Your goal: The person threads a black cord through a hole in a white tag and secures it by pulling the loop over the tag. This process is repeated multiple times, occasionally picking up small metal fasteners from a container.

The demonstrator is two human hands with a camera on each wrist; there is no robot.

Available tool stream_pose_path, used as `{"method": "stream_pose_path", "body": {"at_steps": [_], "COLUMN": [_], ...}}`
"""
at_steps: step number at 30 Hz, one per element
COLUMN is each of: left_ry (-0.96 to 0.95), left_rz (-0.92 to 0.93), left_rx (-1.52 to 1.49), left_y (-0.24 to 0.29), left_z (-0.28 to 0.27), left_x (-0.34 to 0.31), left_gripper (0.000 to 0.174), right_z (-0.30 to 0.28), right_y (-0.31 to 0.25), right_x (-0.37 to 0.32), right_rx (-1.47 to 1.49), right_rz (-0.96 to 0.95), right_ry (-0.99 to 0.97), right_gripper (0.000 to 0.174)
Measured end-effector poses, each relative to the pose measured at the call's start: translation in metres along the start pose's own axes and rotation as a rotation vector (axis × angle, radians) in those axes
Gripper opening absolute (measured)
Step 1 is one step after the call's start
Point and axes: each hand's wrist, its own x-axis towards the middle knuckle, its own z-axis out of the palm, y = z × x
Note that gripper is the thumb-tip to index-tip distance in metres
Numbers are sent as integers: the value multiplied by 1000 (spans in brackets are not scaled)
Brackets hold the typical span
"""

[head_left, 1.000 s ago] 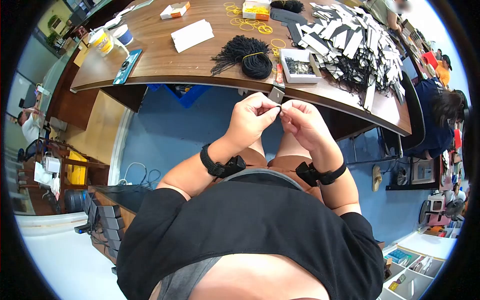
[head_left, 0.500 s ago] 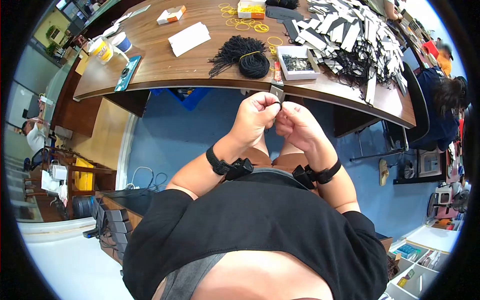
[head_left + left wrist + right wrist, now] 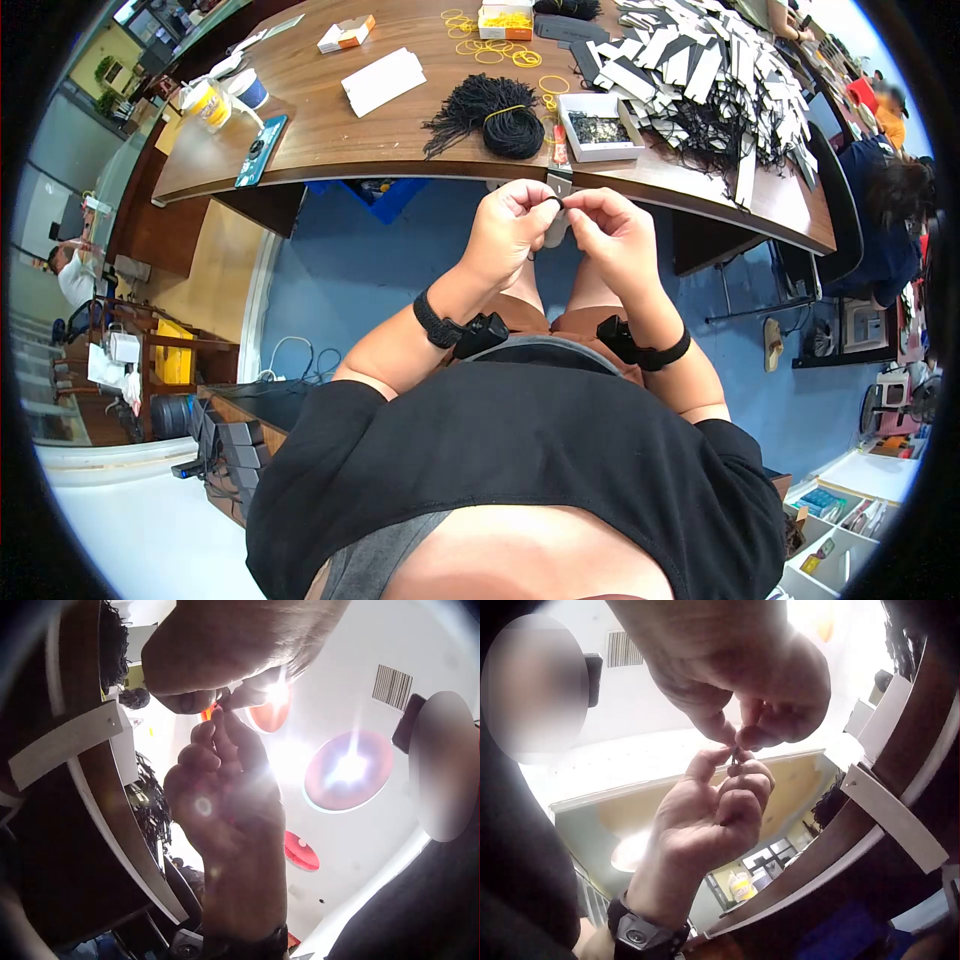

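My left hand (image 3: 505, 238) and right hand (image 3: 620, 238) meet fingertip to fingertip in front of the table edge. Between thumb and index finger, the left hand pinches a small black cord (image 3: 557, 202), bent in a loop. The right thumb and index finger pinch at the same cord from the other side. In the right wrist view a thin dark bit of it (image 3: 736, 757) shows between the fingertips; most is hidden by the fingers. Just beyond the hands, a flat pale strip (image 3: 900, 817) with a small hole juts out from the table edge.
On the wooden table (image 3: 300, 120) lie a bundle of black cords (image 3: 510, 125), a white box of small dark parts (image 3: 600, 130) and a large heap of black and white tags (image 3: 700, 80). Yellow rubber bands (image 3: 500, 52), white cards (image 3: 383, 82) and a phone (image 3: 262, 150) lie around.
The right fingers, more tucked in half a second ago, now reach straighter to the cord, with the right thumb lower. The left hand keeps its pinch and has barely moved.
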Motion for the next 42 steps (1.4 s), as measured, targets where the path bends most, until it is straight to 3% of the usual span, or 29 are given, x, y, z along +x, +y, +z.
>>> {"method": "stream_pose_path", "body": {"at_steps": [8, 15, 20, 23, 26, 30, 33, 36, 39, 42], "left_ry": [-62, -99, -44, -74, -109, -107, -127, -194, -216, -175], "left_rz": [8, -6, 220, 268, 289, 344, 317, 158, 75, 94], "left_rx": [-66, -28, 212, 328, 442, 454, 435, 263, 219, 188], "left_y": [2, 5, 5, 7, 11, 10, 14, 13, 14, 12], "left_z": [0, 0, 5, 1, -3, -1, 1, -1, -3, 2], "left_x": [-2, -6, -7, -6, -5, -3, -5, -6, -8, -8], "left_gripper": [12, 10, 7, 6, 5, 2, 4, 4, 4, 3], "right_z": [0, 0, -1, -3, -9, -15, -20, -27, -26, -15], "right_y": [-5, -7, -9, -6, -18, -18, -16, -8, 0, 2], "right_x": [-5, -3, -5, -5, -1, 5, 7, 8, 5, -3], "right_rx": [-86, -16, -275, -265, 25, 188, 281, 458, 596, 467], "right_rz": [-117, -12, -201, -123, 125, 267, 362, 484, 533, 316], "right_ry": [47, -7, -3, -42, -168, -279, -311, -408, -416, -298], "right_gripper": [10, 7, 5, 6, 10, 14, 14, 14, 15, 12]}}
